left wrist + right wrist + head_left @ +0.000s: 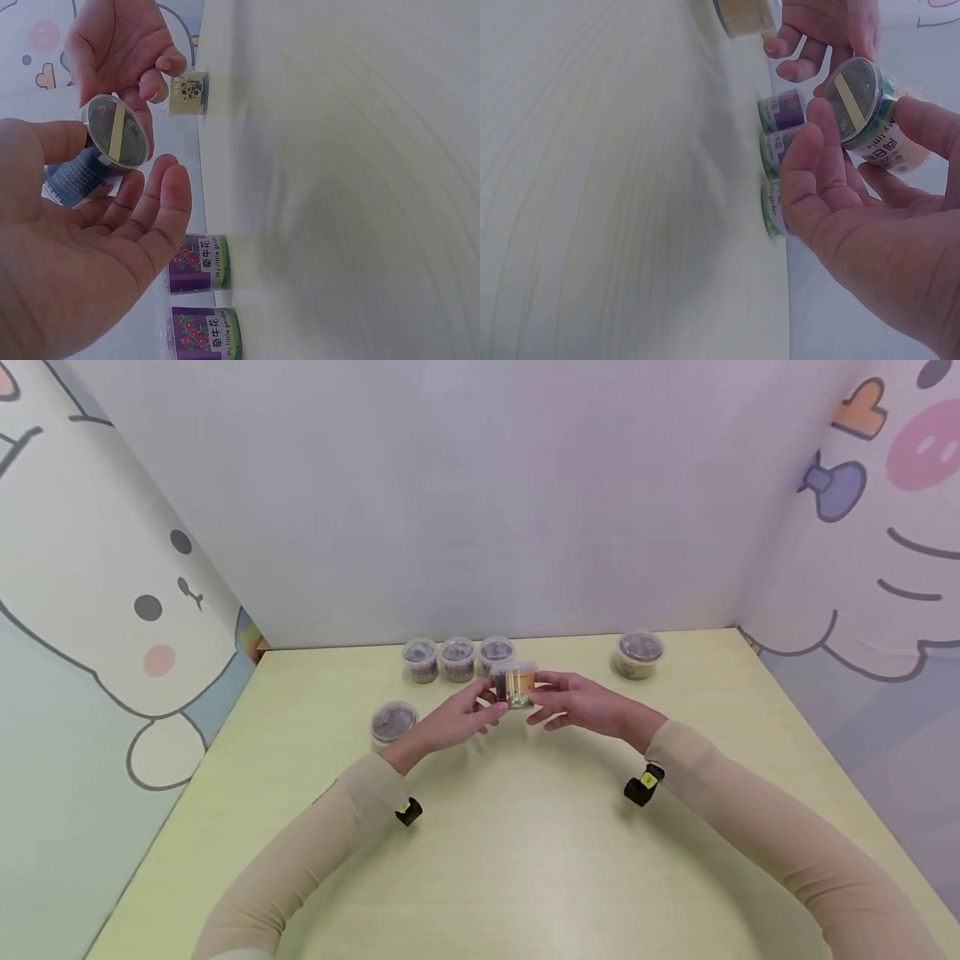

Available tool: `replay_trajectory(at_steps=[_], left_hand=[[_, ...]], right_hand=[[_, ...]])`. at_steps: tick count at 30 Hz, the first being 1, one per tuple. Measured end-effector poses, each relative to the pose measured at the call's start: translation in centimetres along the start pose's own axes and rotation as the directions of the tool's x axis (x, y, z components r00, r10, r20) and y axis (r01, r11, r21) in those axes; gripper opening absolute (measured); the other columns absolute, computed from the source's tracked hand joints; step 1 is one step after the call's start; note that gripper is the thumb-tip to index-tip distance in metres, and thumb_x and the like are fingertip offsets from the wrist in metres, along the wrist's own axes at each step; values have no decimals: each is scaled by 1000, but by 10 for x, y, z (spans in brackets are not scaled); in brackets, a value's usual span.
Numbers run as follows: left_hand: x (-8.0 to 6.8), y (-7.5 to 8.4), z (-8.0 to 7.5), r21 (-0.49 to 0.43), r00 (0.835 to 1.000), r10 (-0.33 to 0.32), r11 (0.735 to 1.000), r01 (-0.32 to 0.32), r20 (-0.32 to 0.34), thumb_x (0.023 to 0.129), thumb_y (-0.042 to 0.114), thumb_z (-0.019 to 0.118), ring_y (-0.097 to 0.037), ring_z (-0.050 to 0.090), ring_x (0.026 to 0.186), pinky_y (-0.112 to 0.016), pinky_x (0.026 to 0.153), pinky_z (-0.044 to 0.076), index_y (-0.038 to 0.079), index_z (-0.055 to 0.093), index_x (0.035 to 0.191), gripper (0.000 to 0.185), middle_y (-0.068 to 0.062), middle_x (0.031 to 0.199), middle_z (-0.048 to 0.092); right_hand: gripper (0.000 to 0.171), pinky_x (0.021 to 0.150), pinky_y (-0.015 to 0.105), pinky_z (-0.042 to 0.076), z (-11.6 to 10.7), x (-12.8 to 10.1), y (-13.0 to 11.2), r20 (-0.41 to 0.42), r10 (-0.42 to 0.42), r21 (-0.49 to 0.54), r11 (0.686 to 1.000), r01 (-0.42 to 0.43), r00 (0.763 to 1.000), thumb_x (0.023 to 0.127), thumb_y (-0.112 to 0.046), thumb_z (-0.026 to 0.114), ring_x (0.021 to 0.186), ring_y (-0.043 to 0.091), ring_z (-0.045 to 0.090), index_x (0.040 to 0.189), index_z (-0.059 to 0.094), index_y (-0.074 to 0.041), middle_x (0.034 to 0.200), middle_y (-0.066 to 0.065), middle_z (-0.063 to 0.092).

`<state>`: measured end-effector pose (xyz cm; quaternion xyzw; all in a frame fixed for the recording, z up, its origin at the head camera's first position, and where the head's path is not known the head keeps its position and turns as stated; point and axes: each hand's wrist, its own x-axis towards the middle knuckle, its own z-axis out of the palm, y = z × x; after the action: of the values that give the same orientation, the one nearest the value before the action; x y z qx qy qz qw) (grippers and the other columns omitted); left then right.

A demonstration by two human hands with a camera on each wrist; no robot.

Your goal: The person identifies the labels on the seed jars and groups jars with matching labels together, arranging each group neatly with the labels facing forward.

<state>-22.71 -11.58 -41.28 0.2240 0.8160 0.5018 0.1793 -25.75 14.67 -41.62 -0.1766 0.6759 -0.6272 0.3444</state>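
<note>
Both hands hold a small lidded plastic cup up above the table, near its middle. Its wrapper is printed in several colours, and in the right wrist view "My little" can be read on the cup. A pale strip crosses its round end, which faces the wrist cameras. My left hand grips the cup's left side between thumb and fingers. On the other side my right hand pinches it, thumb on the wrapper and fingers curled under.
Behind the hands, three purple-labelled cups stand in a row at the table's back. Another lidded cup sits by the left wrist, and a tan-labelled cup at back right. Cartoon-printed walls border the table.
</note>
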Motion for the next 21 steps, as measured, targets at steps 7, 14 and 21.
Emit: replay_trajectory(at_steps=[7,14,21], left_hand=[[1,1,-1,3,1000,7,1000,-7,15,107,28,52,-43,61,109,-54,89,54,7,39,149,49,-15,122,55],[1,0,-2,9,1000,-4,1000,4,16,107,35,52,-42,61,111,-51,89,55,8,39,149,52,-13,126,54],[3,-1,-1,9,1000,-21,1000,21,4,106,43,51,-39,61,113,-52,90,54,9,41,147,54,-11,127,56]], right_hand=[[71,104,55,45,1,3,2,-9,-4,23,1000,4,1000,105,-28,57,118,34,61,161,19,-7,145,20,47],[69,103,56,45,3,4,1,-26,-1,40,999,2,1000,105,-27,58,115,33,63,159,21,-9,143,20,48],[70,104,58,44,9,5,1,-57,6,37,999,-4,998,103,-26,60,114,33,63,158,20,-11,142,20,45]])
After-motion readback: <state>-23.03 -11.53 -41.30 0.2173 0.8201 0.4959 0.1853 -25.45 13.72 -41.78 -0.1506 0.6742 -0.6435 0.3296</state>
